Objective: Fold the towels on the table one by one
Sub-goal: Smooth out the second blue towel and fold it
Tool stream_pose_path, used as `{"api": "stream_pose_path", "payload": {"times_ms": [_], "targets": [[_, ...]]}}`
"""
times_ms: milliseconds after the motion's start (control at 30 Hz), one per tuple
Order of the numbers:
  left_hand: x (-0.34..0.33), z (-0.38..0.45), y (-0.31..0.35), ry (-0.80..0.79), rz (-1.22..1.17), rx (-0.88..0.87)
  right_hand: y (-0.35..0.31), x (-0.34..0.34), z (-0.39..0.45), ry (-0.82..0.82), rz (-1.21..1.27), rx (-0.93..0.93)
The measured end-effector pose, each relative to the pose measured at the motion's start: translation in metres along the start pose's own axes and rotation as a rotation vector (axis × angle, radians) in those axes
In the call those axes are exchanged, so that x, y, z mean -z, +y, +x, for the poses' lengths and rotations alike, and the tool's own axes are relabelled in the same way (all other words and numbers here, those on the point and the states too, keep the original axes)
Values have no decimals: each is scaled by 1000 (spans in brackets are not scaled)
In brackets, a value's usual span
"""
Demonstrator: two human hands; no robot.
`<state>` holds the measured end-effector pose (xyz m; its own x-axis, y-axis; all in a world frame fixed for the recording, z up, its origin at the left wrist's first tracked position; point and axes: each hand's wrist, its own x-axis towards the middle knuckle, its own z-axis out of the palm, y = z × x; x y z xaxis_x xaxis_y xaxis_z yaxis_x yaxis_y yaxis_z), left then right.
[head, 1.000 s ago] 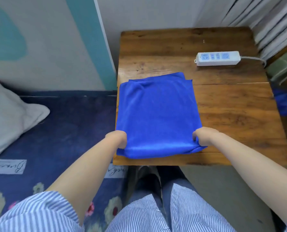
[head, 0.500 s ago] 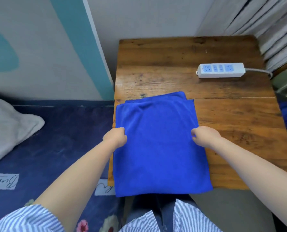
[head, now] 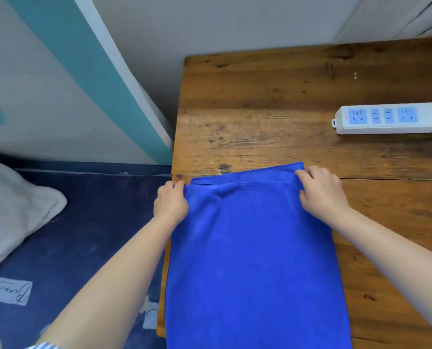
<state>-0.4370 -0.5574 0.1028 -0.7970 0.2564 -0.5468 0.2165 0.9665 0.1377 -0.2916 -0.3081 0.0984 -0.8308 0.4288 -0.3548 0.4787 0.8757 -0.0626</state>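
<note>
one wooden surface (head: pixel 285 102) fills the right half of the view, its planks worn and dark-stained. left of it lies one bed (head: pixel 89 235) with a dark blue cover; a light patch on the cover near the left edge carries cursive writing, too blurred to read. one pale pillow (head: pixel 11 207) rests at the far left of the bed. one blue towel (head: pixel 255 260) lies folded in layers on the near left part of the surface, its near end running out of view at the bottom edge; a lower layer shows as a strip beyond the hemmed far edge of the top layer. one white power strip (head: pixel 388 118) lies on the far right of the surface, well apart from the towel, with four blue socket panels and a small red indicator; no brand is legible. two hands are in view. the left hand (head: pixel 171 202) pinches the far left corner of the towel with curled fingers. the right hand (head: pixel 320 191) grips the far right corner, fingers bent over the edge.
</note>
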Motion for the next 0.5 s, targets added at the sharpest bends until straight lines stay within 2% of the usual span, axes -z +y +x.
{"api": "stream_pose_path", "payload": {"times_ms": [67,133,233,333,400,500], "targets": [[-1,3,-5,31,24,-8,-4,-3,2,24,-4,-82],[2,1,-7,71,-6,-89,-7,-5,3,51,18,-140],[9,-22,-5,97,-64,-332,-8,-6,-1,51,49,-166],[10,-49,4,-51,-59,-617,-8,-7,-13,49,108,-193],[8,-56,16,-129,-51,-743,-8,-8,-23,48,113,-199],[4,-54,38,-57,-99,-864,-5,-10,-35,60,120,-234]]}}
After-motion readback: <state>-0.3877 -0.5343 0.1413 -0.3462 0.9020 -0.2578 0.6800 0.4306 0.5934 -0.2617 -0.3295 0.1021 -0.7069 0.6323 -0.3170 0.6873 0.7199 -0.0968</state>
